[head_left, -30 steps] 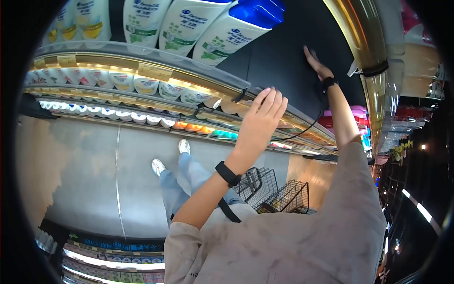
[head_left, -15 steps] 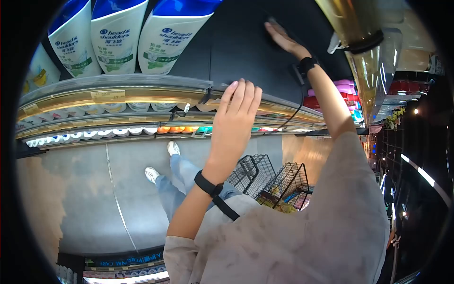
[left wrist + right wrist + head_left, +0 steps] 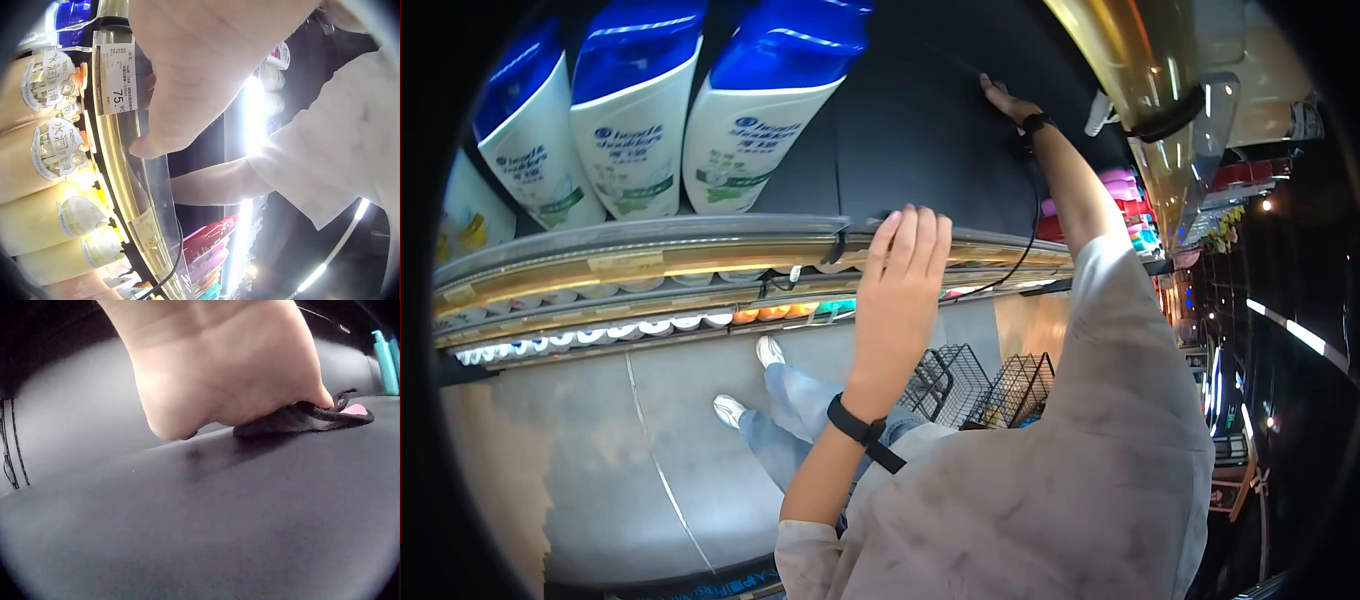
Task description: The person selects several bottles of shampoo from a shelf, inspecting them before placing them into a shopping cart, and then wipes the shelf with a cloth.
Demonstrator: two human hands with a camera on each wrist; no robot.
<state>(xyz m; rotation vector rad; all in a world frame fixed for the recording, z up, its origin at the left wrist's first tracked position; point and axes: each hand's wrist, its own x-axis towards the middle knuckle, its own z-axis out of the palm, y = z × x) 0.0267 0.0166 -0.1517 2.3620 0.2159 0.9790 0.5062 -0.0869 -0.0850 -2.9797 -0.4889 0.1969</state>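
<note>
My left hand [image 3: 900, 310] rests on the shelf's front rail [image 3: 750, 238], fingers reaching over the edge. In the left wrist view its thumb lies beside a price tag [image 3: 119, 78] on that rail. Deep on the black shelf [image 3: 910, 130], my right hand [image 3: 1012, 104] reaches in with the arm stretched out. The right wrist view has this hand low over the shelf surface, holding a dark folded cloth [image 3: 275, 422] with a pink patch against it. Most of its fingers are hidden behind the palm.
White shampoo bottles [image 3: 745, 140] with blue caps stand left of the hands. Pink and red bottles [image 3: 1122, 190] are at the right, a teal pump bottle [image 3: 384, 362] further back. A thin cable [image 3: 1028, 240] trails over the rail. A black wire cart [image 3: 960, 380] stands below.
My right hand has moved deeper over the shelf, away from the rail. The left hand stays at the rail. The head view has shifted, so the shampoo bottles appear farther left.
</note>
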